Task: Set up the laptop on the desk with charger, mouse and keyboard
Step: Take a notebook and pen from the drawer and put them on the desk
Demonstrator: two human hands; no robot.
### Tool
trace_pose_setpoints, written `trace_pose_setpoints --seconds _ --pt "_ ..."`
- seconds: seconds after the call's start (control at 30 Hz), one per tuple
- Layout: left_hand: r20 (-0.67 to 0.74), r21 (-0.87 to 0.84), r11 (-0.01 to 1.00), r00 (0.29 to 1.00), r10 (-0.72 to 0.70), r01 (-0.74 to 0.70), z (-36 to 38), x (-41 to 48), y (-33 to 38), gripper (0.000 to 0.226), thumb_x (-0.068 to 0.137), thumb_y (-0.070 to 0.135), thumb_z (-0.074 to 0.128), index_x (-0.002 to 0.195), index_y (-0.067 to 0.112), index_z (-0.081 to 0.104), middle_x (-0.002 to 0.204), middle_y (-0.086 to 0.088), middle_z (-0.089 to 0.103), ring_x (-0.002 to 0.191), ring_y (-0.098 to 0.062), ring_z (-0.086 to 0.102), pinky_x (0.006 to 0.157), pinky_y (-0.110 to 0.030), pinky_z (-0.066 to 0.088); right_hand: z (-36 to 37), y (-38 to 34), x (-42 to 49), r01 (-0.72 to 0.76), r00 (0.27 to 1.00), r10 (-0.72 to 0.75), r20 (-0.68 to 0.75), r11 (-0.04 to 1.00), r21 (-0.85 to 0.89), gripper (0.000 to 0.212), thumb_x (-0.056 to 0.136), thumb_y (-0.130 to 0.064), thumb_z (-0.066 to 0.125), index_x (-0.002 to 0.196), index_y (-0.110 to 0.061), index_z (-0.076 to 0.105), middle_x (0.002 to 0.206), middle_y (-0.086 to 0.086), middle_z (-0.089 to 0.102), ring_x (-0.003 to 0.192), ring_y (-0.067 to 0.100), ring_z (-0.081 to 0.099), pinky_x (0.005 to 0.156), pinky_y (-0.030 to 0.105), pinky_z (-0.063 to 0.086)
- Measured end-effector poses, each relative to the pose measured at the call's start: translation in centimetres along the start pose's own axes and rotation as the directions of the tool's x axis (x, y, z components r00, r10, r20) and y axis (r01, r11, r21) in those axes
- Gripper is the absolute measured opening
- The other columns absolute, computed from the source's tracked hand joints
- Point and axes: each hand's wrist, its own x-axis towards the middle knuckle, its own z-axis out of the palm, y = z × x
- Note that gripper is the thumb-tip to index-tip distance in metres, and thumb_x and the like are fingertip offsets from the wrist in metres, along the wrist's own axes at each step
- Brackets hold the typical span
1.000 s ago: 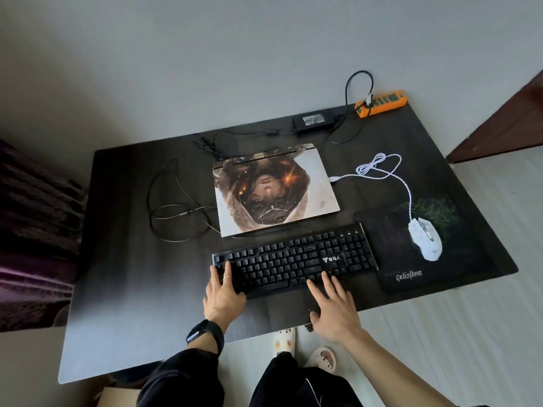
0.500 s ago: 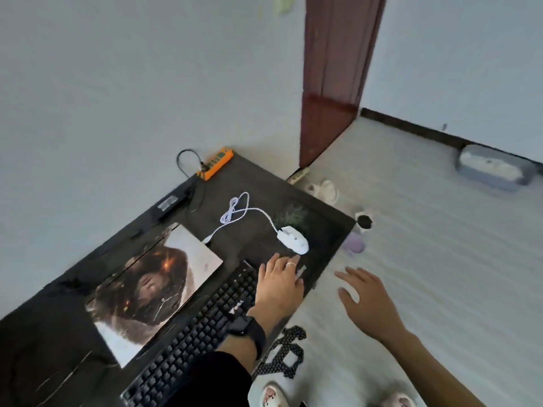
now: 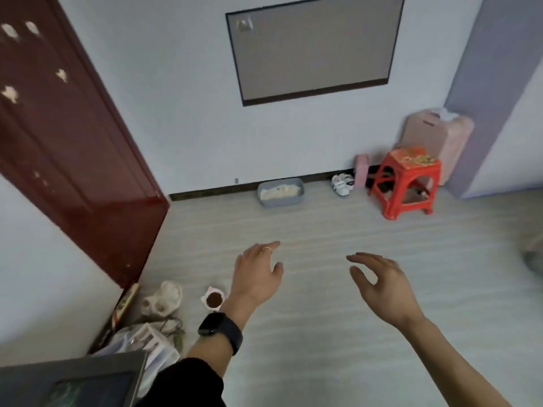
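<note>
A pale striped plank floor (image 3: 323,333) stretches to a white wall ahead of me. At eight o'clock, one corner of the dark counter (image 3: 70,377) shows at the frame's edge; no laptop is visible. At ten o'clock stands a dark red wooden door (image 3: 67,136). My left hand (image 3: 257,273), black-banded watch (image 3: 220,329) on its wrist, hangs empty, fingers spread. My right hand (image 3: 382,284) is likewise spread and empty. At two o'clock sits a red plastic stool (image 3: 407,183).

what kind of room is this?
Probably a room in a home, not an office or lab. A red plastic stool and a pink suitcase stand by the wall, small shoes lie at the baseboard, and a dark red door is at left.
</note>
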Motion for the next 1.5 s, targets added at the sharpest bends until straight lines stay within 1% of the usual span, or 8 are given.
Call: trace_pose_setpoints --seconds 0.13,0.4,0.63,0.8,0.93,1.1,1.23,1.5 --pt "0.032 -0.063 0.982 0.983 0.182 -0.180 2.0 10.8 12.9 0.049 0.096 0.032 0.053 0.144 0.028 0.045 0.145 0.002 0.050 0.135 -0.020 0.042 0.112 -0.038 0.034 -10.8 7.7 6.8 -0.090 0.980 0.078 -0.185 0.994 -0.059 0.024 0.093 -0.025 0.068 0.116 -0.029 0.074 0.123 -0.011 0.069 0.123 0.019 0.055 0.097 0.021 0.036" --pt "0.035 -0.088 0.905 0.906 0.421 -0.417 5.4 26.3 29.7 0.048 0.094 0.031 0.054 0.141 0.026 0.049 0.143 -0.001 0.052 0.132 -0.022 0.046 0.110 -0.037 0.036 -23.8 16.6 17.8 -0.199 0.926 0.122 -0.356 0.962 -0.187 0.024 0.094 -0.028 0.064 0.117 -0.030 0.073 0.126 -0.006 0.068 0.120 0.025 0.056 0.095 0.022 0.034" --pt "0.031 -0.143 0.824 0.829 0.558 -0.549 10.6 42.0 41.1 0.045 0.091 0.033 0.056 0.137 0.032 0.053 0.135 0.003 0.058 0.127 -0.021 0.052 0.105 -0.038 0.041 -32.2 25.5 30.1 -0.286 0.874 0.126 -0.470 0.914 -0.287 0.023 0.096 -0.031 0.061 0.115 -0.029 0.073 0.125 -0.004 0.069 0.115 0.026 0.061 0.102 0.041 0.046" --pt "0.046 -0.242 0.765 0.780 0.624 -0.597 13.0 55.1 50.6 0.044 0.092 0.030 0.057 0.136 0.029 0.054 0.139 0.003 0.057 0.128 -0.021 0.051 0.105 -0.035 0.042 -38.3 31.4 40.4 -0.381 0.812 0.185 -0.554 0.887 -0.262 0.022 0.094 -0.031 0.063 0.114 -0.033 0.072 0.123 -0.006 0.070 0.108 0.027 0.062 0.096 0.034 0.048" --pt "0.089 -0.268 0.696 0.702 0.707 -0.666 15.4 63.0 58.4 0.045 0.094 0.030 0.054 0.139 0.027 0.052 0.141 0.004 0.054 0.132 -0.017 0.048 0.107 -0.031 0.037 -42.7 35.9 45.7 -0.452 0.757 0.237 -0.609 0.862 -0.227 0.022 0.094 -0.027 0.065 0.114 -0.029 0.073 0.120 -0.005 0.071 0.114 0.022 0.062 0.094 0.017 0.034" --pt "0.143 -0.341 0.668 0.666 0.732 -0.661 19.9 70.7 67.4 0.046 0.091 0.030 0.054 0.137 0.030 0.051 0.128 -0.004 0.062 0.115 -0.025 0.059 0.099 -0.038 0.047 -47.3 41.7 51.1 -0.513 0.703 0.284 -0.652 0.837 -0.190 0.023 0.094 -0.023 0.066 0.115 -0.025 0.075 0.121 -0.002 0.070 0.113 0.024 0.059 0.090 0.018 0.032" --pt "0.171 -0.371 0.649 0.638 0.750 -0.664 24.4 76.4 74.0 0.046 0.091 0.029 0.054 0.137 0.028 0.052 0.140 0.001 0.054 0.131 -0.020 0.048 0.108 -0.038 0.040 -50.5 48.2 56.3 -0.539 0.692 0.313 -0.650 0.824 -0.176 0.023 0.095 -0.024 0.065 0.115 -0.027 0.074 0.122 -0.002 0.070 0.112 0.024 0.061 0.089 0.018 0.033" --pt "0.192 -0.375 0.662 0.644 0.740 -0.649 31.7 89.4 89.4 0.043 0.093 0.028 0.055 0.136 0.028 0.053 0.140 0.002 0.054 0.130 -0.017 0.049 0.107 -0.037 0.040 -59.8 61.9 68.7 -0.557 0.684 0.367 -0.630 0.821 -0.126 0.027 0.097 -0.032 0.059 0.122 -0.033 0.070 0.128 -0.007 0.066 0.113 0.024 0.057 0.090 0.021 0.034"
